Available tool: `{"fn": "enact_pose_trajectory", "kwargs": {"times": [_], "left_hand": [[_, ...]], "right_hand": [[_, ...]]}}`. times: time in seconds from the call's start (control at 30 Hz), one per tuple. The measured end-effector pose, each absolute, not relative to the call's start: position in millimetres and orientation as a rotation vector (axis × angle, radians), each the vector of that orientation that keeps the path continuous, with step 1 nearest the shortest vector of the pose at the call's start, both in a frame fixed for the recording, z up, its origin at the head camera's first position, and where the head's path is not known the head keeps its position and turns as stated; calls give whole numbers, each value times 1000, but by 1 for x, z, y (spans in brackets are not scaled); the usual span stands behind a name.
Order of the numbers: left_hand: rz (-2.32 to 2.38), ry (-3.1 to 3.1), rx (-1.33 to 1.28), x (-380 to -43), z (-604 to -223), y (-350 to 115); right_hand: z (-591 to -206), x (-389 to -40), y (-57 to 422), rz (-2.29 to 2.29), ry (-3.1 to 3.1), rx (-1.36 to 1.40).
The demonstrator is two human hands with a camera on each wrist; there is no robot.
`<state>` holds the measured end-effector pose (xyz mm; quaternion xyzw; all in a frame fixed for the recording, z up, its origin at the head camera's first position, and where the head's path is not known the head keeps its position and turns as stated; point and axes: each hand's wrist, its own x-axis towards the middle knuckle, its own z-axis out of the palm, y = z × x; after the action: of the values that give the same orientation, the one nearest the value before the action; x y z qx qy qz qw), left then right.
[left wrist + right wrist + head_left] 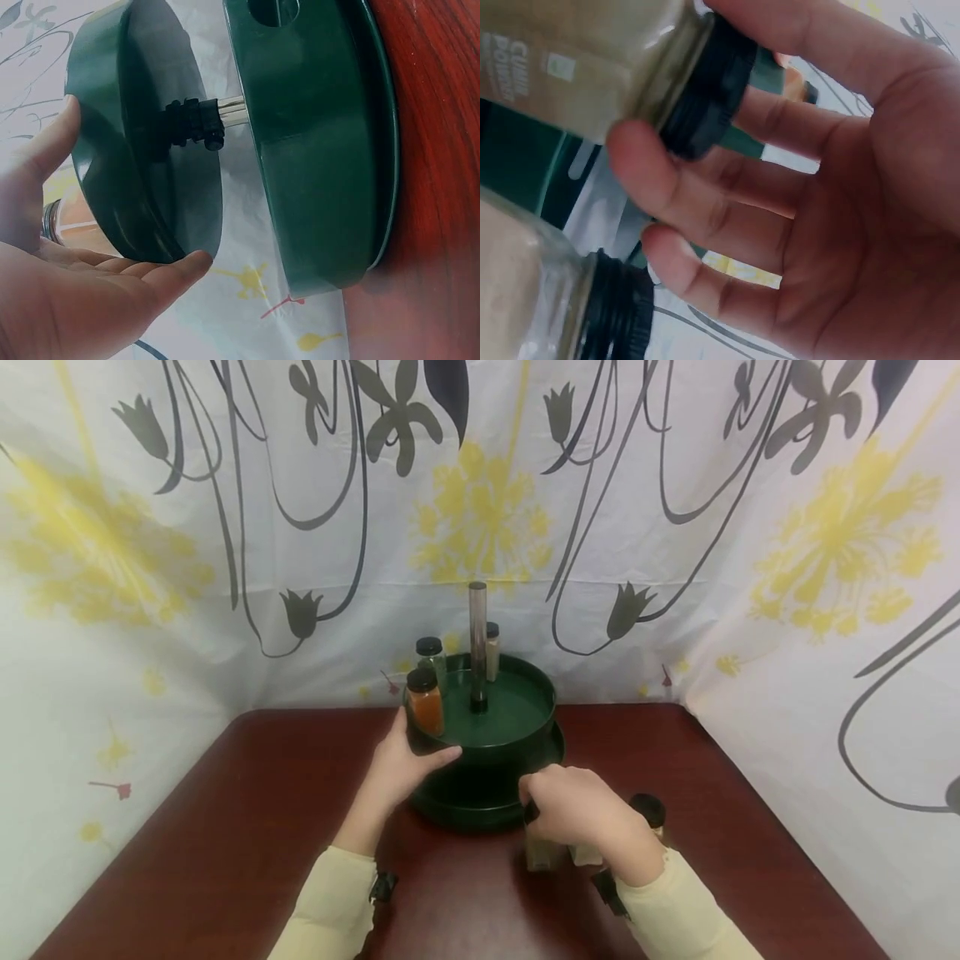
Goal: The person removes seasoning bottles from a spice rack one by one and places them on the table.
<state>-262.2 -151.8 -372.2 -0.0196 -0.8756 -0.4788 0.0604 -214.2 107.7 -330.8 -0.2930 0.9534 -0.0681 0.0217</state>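
A green two-tier round spice rack (495, 745) stands on the table, a metal post (477, 635) rising from its middle. My left hand (397, 764) grips the upper tier's outer wall at the front left, thumb on the wall and fingers along its lower edge in the left wrist view. Beside those fingers, on the upper tier, sits a jar of orange spice (427, 710). My right hand (581, 806) holds a cumin powder jar (592, 67) by its black lid, just in front of the lower tier. Close by is another black-lidded jar (525, 285).
Two more jars stand on the upper tier: a black-lidded one (431, 653) at the left and a pale one (492, 652) at the back. Near my right wrist is a black-lidded jar (647, 810). A patterned curtain (480, 510) surrounds the dark red table (285, 793).
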Motion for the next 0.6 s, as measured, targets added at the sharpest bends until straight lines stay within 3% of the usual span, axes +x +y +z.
{"fn": "enact_pose_trajectory", "kwargs": {"times": [0.6], "left_hand": [[-1203, -2738, 47, -247, -361, -133]], "right_hand": [[-329, -216, 111, -215, 2899, -896]]}}
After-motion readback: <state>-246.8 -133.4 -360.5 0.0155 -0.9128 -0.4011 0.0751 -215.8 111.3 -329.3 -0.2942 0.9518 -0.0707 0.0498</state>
